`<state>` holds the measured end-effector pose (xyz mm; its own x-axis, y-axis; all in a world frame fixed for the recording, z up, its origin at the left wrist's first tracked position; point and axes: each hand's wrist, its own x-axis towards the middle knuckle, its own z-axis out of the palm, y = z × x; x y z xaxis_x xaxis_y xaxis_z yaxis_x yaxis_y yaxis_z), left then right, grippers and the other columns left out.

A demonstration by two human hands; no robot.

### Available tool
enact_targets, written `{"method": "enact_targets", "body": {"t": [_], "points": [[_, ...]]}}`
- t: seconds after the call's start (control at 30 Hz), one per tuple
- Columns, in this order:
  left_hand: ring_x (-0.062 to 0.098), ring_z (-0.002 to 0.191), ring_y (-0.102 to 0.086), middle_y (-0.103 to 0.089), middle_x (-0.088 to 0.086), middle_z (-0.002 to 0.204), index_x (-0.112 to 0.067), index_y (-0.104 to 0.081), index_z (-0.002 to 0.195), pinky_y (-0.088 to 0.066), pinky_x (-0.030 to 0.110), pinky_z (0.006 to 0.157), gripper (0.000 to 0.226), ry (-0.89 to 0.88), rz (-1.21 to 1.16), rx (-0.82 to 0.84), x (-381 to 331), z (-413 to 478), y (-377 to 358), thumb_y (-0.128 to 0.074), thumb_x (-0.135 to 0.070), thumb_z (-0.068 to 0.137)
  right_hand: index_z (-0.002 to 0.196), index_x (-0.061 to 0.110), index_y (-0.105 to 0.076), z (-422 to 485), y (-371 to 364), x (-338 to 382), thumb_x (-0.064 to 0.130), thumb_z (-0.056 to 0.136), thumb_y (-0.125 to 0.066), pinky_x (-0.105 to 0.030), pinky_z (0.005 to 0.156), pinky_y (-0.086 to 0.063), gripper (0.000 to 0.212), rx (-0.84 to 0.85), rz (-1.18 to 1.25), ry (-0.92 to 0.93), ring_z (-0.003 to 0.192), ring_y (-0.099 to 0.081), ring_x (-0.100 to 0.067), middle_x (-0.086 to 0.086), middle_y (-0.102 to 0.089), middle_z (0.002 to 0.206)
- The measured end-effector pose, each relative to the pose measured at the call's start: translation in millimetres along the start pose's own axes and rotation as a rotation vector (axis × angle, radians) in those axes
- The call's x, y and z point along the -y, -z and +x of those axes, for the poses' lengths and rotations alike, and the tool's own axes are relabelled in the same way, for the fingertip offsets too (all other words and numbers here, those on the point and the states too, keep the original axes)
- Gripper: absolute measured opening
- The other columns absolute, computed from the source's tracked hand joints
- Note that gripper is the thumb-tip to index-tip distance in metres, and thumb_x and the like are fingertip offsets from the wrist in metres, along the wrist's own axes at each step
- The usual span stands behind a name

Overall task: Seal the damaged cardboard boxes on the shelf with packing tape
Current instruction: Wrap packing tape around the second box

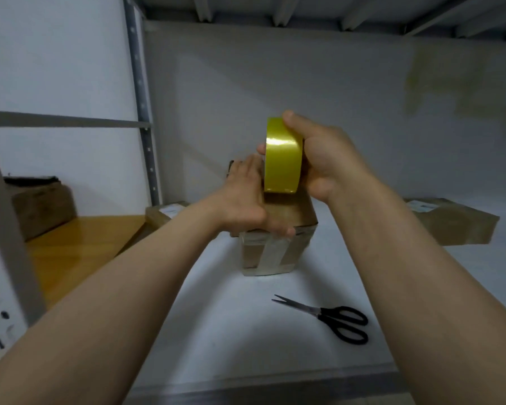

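Only two white labels show, one on the right box (456, 226) and one on the left box (165, 213) behind the left forearm; their print is too blurred to read. Between them the middle box (275, 255) stands on the white shelf (216, 331). It is brown cardboard with pale tape strips running down its near face and banding its top edge.

On its top the left hand (244, 200) lies flat, fingers straight, thumb at the near top edge. Just above the box top the right hand (323, 162) grips the tape (282, 154), a glossy yellow roll held on edge, with fingers curled round it.

Black-handled scissors (330, 315), blades slightly parted, lie nearer the shelf's front lip, apart from the middle box. Bare white shelf shows between them and on both sides.
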<state>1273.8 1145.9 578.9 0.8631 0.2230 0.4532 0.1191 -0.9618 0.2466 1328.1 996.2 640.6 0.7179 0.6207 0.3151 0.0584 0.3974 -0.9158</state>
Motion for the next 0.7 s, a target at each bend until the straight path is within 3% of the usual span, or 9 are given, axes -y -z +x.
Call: {"method": "enact_targets", "body": {"t": [0.07,0.17,0.23,0.33,0.43,0.53,0.6,0.7], "points": [[0.023,0.138,-0.031,-0.030,-0.005,0.149,-0.031,-0.021,0.154,-0.034,0.047,0.117,0.143,-0.005,-0.017,0.003,3.2,4.9,3.7,-0.078,-0.088,0.037,0.103,0.005,-0.065,-6.8,2.7,-2.4,0.032,0.096,-0.066,-0.045,0.079,-0.062,0.029,-0.011,-0.041,-0.021,0.079,-0.076,-0.030,-0.019,-0.076,0.086],[0.020,0.123,-0.047,-0.043,-0.004,0.132,-0.030,-0.038,0.141,-0.047,0.044,0.105,0.131,-0.014,-0.017,0.028,4.1,9.9,4.8,-0.075,-0.093,0.032,0.109,0.008,-0.067,-22.1,11.8,-6.7,0.039,0.094,-0.067,-0.053,0.088,-0.059,0.035,-0.005,-0.067,-0.074,0.093,-0.075,-0.035,-0.020,-0.076,0.100],[0.017,0.121,-0.051,-0.045,-0.007,0.131,-0.032,-0.040,0.139,-0.051,0.043,0.101,0.129,-0.013,-0.052,0.043,6.2,11.7,4.3,-0.080,-0.090,0.030,0.105,0.009,-0.070,-31.6,18.4,-7.3,0.037,0.093,-0.068,-0.052,0.085,-0.060,0.030,-0.003,-0.060,-0.084,0.092,-0.075,-0.034,-0.020,-0.076,0.102],[0.021,0.136,-0.044,-0.035,-0.004,0.150,-0.034,-0.018,0.154,-0.045,0.045,0.110,0.143,-0.041,-0.032,0.070,5.4,8.4,9.4,-0.084,-0.083,0.037,0.097,0.009,-0.075,-47.6,27.5,-7.0,0.027,0.093,-0.064,-0.040,0.072,-0.062,0.021,0.083,-0.052,-0.103,0.085,-0.075,-0.026,-0.016,-0.077,0.095],[0.024,0.145,-0.033,-0.019,0.000,0.164,-0.037,0.006,0.159,-0.037,0.043,0.117,0.151,-0.026,0.065,0.151,-4.4,4.9,19.2,-0.088,-0.066,0.045,0.104,0.010,-0.075,-58.4,35.0,-8.0,0.027,0.092,-0.063,-0.041,0.078,-0.060,0.024,0.125,-0.094,-0.108,0.087,-0.075,-0.025,-0.014,-0.078,0.095],[0.024,0.147,-0.032,-0.017,0.003,0.166,-0.028,0.006,0.160,-0.035,0.041,0.117,0.152,0.001,0.104,0.150,-11.7,8.5,20.2,-0.093,-0.061,0.049,0.108,0.010,-0.073,-62.0,39.1,-10.6,0.031,0.094,-0.061,-0.040,0.083,-0.056,0.028,0.105,-0.166,-0.087,0.085,-0.074,-0.023,-0.012,-0.078,0.092],[0.025,0.141,-0.041,-0.028,0.004,0.161,-0.028,0.001,0.159,-0.040,0.040,0.113,0.146,0.015,0.097,0.151,-14.9,12.7,19.9,-0.094,-0.057,0.051,0.109,0.009,-0.074,-63.2,42.1,-12.1,0.032,0.093,-0.062,-0.039,0.082,-0.055,0.030,0.102,-0.225,-0.069,0.084,-0.073,-0.023,-0.011,-0.079,0.092],[0.028,0.115,-0.057,-0.047,0.005,0.140,-0.032,-0.011,0.152,-0.048,0.037,0.090,0.122,0.024,0.108,0.138,-16.9,21.3,18.9,-0.090,-0.049,0.061,0.105,0.005,-0.074,-65.1,44.3,-16.6,0.039,0.091,-0.064,-0.036,0.077,-0.057,0.037,0.083,-0.217,-0.130,0.074,-0.074,-0.022,-0.015,-0.077,0.084]]}}
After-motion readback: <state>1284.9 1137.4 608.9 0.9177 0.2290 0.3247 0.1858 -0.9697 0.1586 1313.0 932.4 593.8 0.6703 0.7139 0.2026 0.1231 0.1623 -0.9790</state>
